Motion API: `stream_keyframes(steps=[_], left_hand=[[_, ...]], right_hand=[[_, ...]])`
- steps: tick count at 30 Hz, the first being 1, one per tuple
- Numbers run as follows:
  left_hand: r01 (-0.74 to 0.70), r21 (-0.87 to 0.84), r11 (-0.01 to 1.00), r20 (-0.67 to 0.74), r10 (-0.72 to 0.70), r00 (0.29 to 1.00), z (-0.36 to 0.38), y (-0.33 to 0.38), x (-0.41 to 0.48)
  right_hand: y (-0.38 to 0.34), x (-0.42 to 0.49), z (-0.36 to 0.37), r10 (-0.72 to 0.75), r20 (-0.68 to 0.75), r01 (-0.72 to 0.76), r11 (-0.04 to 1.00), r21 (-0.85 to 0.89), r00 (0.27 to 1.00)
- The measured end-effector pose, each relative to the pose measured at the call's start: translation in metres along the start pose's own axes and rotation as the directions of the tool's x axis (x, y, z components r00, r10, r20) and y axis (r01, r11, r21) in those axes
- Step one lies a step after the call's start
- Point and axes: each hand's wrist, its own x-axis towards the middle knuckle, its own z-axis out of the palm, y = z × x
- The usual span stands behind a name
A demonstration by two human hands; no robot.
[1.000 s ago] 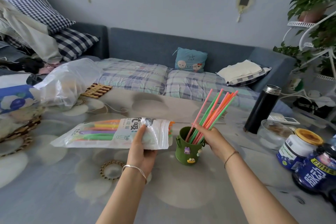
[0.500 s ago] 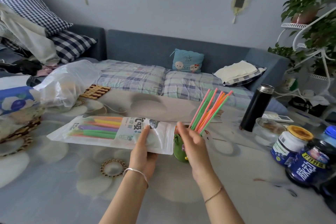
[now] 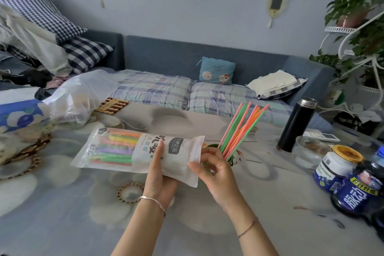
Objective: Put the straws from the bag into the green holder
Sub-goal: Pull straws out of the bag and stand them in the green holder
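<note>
**Head view: one hand on the straw bag, the other at its open end**

Head camera footage looked down on a table (image 3: 62, 224) covered in a pale floral cloth. The left hand (image 3: 159, 174) gripped the bag (image 3: 137, 151) from underneath, its thumb laid over the printed front and its fingers wrapped behind, holding the bag roughly level above the tabletop. Through the clear half of the bag showed the remaining straws (image 3: 113, 147), in orange, yellow, purple and green, lying lengthwise.

The right hand (image 3: 216, 174) sat at the bag's open right end, fingers curled, with thumb and fingertips touching the edge of the plastic; whether it pinched a straw inside could not be told. An orange tip showed just at the mouth.

Directly behind the right hand stood the green holder (image 3: 212, 146), mostly hidden, with only its rim and a little of its side visible. A bunch of loose straws (image 3: 242, 129) in pink, green and orange rose from it, leaning up and to the right.

Further right on the table stood a black flask (image 3: 296, 124), a glass dish (image 3: 309, 151), a yellow-lidded jar (image 3: 336, 168) and a dark blue bottle (image 3: 359, 191). A crumpled clear plastic bag (image 3: 81, 93) lay at the far left.
</note>
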Motion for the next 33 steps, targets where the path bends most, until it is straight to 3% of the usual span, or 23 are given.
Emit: stream_keyframes(steps=[2, 4, 5, 7, 10, 12, 15, 18, 20, 22, 24, 29, 33], left_hand=[[-0.045, 0.028, 0.999, 0.0, 0.045, 0.999, 0.0, 0.001, 0.001], [-0.109, 0.075, 0.991, -0.032, 0.112, 0.993, 0.0, 0.003, 0.001], [-0.142, 0.113, 0.983, -0.058, 0.149, 0.987, 0.001, 0.003, 0.001], [-0.202, 0.203, 0.958, -0.098, 0.225, 0.969, 0.003, 0.001, -0.001], [-0.255, 0.381, 0.889, -0.059, 0.299, 0.952, 0.007, -0.004, -0.005], [-0.265, 0.491, 0.83, -0.023, 0.317, 0.948, 0.01, -0.007, -0.007], [-0.273, 0.563, 0.78, -0.013, 0.338, 0.941, 0.009, -0.007, -0.005], [-0.26, 0.506, 0.823, -0.071, 0.34, 0.938, 0.008, -0.006, -0.004], [-0.225, 0.401, 0.888, -0.113, 0.292, 0.95, 0.007, -0.004, -0.003], [-0.163, 0.303, 0.939, -0.156, 0.218, 0.963, 0.004, -0.001, -0.002], [-0.09, 0.227, 0.97, -0.191, 0.135, 0.972, 0.001, 0.002, 0.0], [0.011, 0.16, 0.987, -0.155, 0.014, 0.988, -0.006, 0.004, 0.002], [0.047, 0.031, 0.998, -0.144, -0.042, 0.989, -0.008, 0.008, 0.002]], right_hand=[[0.002, 0.0, 0.001, -0.026, -0.045, 0.027, 1.0, 0.003, 0.999], [0.004, 0.002, 0.004, 0.116, -0.196, -0.06, 0.96, 0.273, 0.974], [0.006, 0.005, 0.006, 0.252, -0.214, -0.131, 0.878, 0.46, 0.944], [0.009, 0.009, 0.009, 0.461, -0.096, -0.258, 0.644, 0.72, 0.882], [0.009, 0.008, 0.009, 0.552, 0.072, -0.326, 0.379, 0.866, 0.831], [0.01, 0.007, 0.013, 0.566, 0.129, -0.338, 0.282, 0.898, 0.814], [0.011, 0.007, 0.018, 0.581, 0.163, -0.351, 0.226, 0.909, 0.797], [0.013, 0.009, 0.022, 0.573, 0.083, -0.323, 0.331, 0.886, 0.815], [0.014, 0.01, 0.023, 0.531, -0.043, -0.293, 0.532, 0.794, 0.846], [0.016, 0.012, 0.022, 0.477, -0.179, -0.291, 0.748, 0.596, 0.86], [0.018, 0.015, 0.019, 0.386, -0.296, -0.253, 0.88, 0.402, 0.873], [0.023, 0.016, 0.012, 0.173, -0.278, -0.115, 0.97, 0.213, 0.945], [0.013, 0.02, 0.0, 0.085, -0.405, -0.007, 0.982, 0.19, 0.91]])
